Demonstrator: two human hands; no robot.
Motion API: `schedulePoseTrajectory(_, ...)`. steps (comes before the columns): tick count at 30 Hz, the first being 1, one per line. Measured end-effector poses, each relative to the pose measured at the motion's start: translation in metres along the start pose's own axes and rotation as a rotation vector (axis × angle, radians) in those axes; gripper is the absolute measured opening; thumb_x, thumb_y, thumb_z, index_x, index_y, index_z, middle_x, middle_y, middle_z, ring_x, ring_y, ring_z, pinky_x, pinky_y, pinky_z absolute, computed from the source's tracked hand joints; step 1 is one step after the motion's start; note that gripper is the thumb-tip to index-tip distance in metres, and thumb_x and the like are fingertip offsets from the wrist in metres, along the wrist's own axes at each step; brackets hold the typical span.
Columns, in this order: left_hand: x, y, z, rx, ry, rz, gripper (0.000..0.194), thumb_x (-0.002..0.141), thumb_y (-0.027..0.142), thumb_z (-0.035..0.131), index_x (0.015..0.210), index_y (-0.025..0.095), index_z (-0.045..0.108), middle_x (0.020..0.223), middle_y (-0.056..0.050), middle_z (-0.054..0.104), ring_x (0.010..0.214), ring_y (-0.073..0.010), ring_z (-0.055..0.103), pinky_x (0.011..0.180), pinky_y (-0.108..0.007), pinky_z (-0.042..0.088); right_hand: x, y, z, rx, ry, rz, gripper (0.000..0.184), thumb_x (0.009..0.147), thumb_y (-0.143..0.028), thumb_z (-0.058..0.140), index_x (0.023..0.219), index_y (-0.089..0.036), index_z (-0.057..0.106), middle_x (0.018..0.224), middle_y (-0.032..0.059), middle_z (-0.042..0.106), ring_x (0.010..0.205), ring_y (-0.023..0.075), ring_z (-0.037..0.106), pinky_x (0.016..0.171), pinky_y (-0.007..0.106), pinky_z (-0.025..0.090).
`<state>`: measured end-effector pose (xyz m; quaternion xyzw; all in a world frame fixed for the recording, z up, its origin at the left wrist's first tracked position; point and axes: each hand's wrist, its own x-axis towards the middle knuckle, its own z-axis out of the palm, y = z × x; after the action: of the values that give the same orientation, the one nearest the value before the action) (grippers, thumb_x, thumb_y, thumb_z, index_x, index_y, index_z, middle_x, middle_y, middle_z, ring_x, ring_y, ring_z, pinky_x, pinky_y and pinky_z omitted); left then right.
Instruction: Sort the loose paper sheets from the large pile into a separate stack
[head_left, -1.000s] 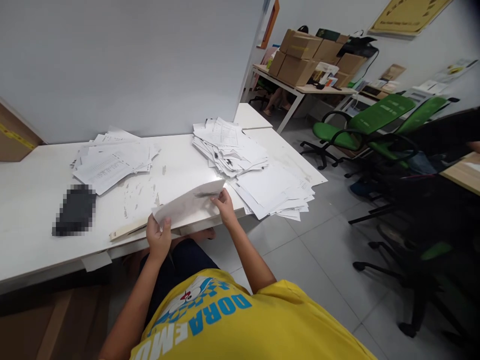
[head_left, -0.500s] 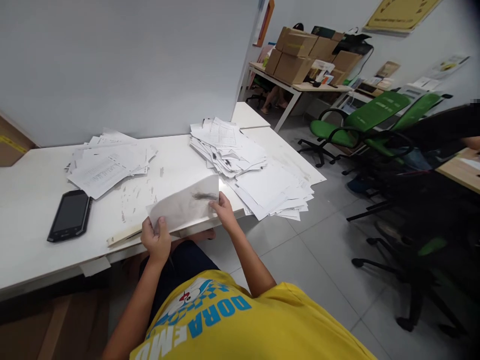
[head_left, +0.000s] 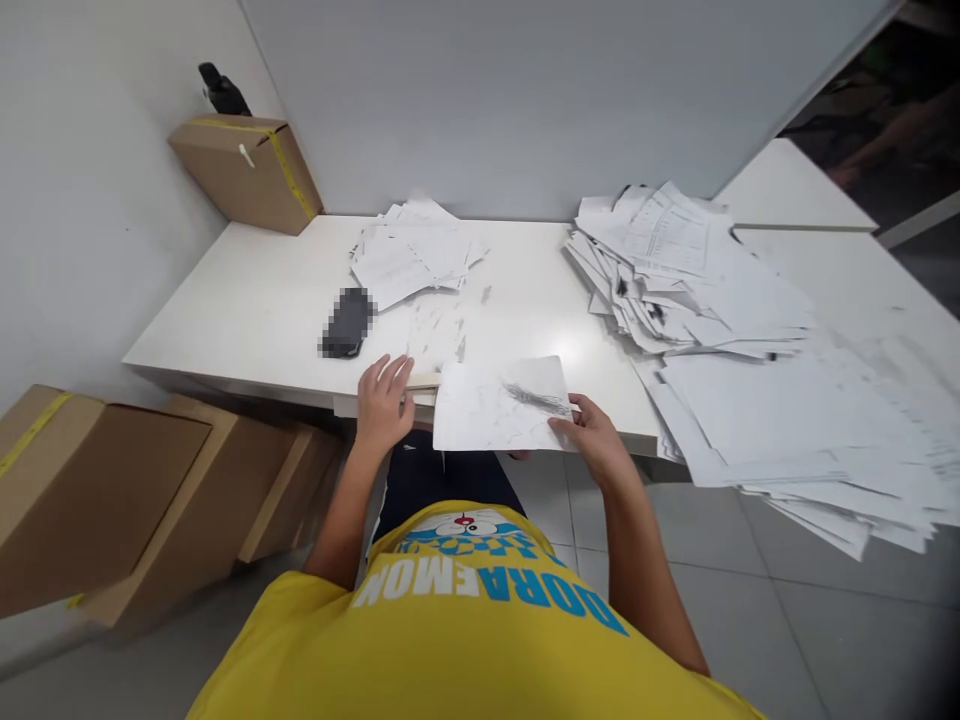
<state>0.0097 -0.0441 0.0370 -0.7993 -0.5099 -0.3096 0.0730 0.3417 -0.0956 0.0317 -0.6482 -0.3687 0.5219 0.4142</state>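
Observation:
My right hand (head_left: 598, 442) pinches the right edge of a white sheet of paper (head_left: 484, 412), with dark scribbled strokes on its right half. The sheet lies partly over the front edge of the desk. To its left, my left hand (head_left: 382, 408) is apart from the paper, fingers stretched out and slightly spread over the desk edge. Beside those fingers is a pale flat strip (head_left: 424, 381), partly hidden by the hand and the sheet; whether the hand touches it I cannot tell.
A loose pile of papers (head_left: 409, 250) and a dark phone (head_left: 349, 323) lie on the white desk (head_left: 247, 290). Larger paper stacks (head_left: 675, 270) spread at the right, some sheets (head_left: 795, 420) overhanging. Cardboard boxes stand on the desk (head_left: 240, 175) and below left (head_left: 180, 500).
My view has turned left. My left hand has let go of the paper and opened, while my right hand still holds it. The sheet now lies flatter.

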Motion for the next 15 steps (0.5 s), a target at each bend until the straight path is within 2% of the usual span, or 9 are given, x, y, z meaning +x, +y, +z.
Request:
schedulePoseTrajectory(3,-0.003,0.005,0.005,0.041,-0.132,0.085,0.058,0.09,0.016,0.044,0.148,0.02,0.047,0.151,-0.009,0.051,0.149,-0.03,0.032,0.123,-0.051,0.021,-0.001,0.001,-0.003,0.002,0.008,-0.008,0.05,0.06,-0.039,0.072,0.104,-0.022,0.058,0.071,0.0008,0.068,0.066,0.0219,0.064,0.058,0.03,0.046)
schedulePoseTrajectory(6,-0.012,0.015,0.013,0.083,-0.13,0.018,0.062,0.088,0.013,0.044,0.149,0.024,0.047,0.153,-0.008,0.05,0.151,-0.0319,0.027,0.124,-0.056,0.009,-0.008,0.004,-0.01,0.029,0.033,0.034,0.05,0.06,-0.037,0.074,0.105,-0.022,0.059,0.072,0.0009,0.069,0.068,0.022,0.065,0.06,0.03,0.048)
schedulePoseTrajectory(8,-0.017,0.019,0.017,0.088,-0.126,-0.02,0.065,0.086,0.013,0.046,0.149,0.023,0.046,0.154,-0.008,0.048,0.152,-0.0329,0.024,0.124,-0.056,0.007,-0.013,0.006,-0.013,0.042,0.028,0.049,0.049,0.061,-0.036,0.075,0.106,-0.022,0.061,0.075,0.0012,0.07,0.071,0.022,0.066,0.061,0.03,0.048)
schedulePoseTrajectory(10,-0.019,0.019,0.019,0.076,-0.158,-0.001,0.068,0.083,0.013,0.047,0.151,0.022,0.043,0.156,-0.009,0.045,0.153,-0.0327,0.023,0.124,-0.055,0.009,-0.015,0.006,-0.013,0.061,0.015,0.046,0.048,0.062,-0.036,0.076,0.106,-0.022,0.062,0.077,0.0016,0.071,0.072,0.0214,0.066,0.061,0.029,0.049)
schedulePoseTrajectory(15,-0.018,0.012,0.022,0.067,-0.233,0.077,0.069,0.085,0.014,0.047,0.153,0.019,0.038,0.158,-0.011,0.042,0.149,-0.0286,0.033,0.125,-0.049,0.012,-0.013,0.004,-0.009,0.093,-0.048,0.039,0.048,0.066,-0.037,0.076,0.109,-0.022,0.063,0.083,0.0029,0.074,0.071,0.0203,0.067,0.063,0.029,0.05)
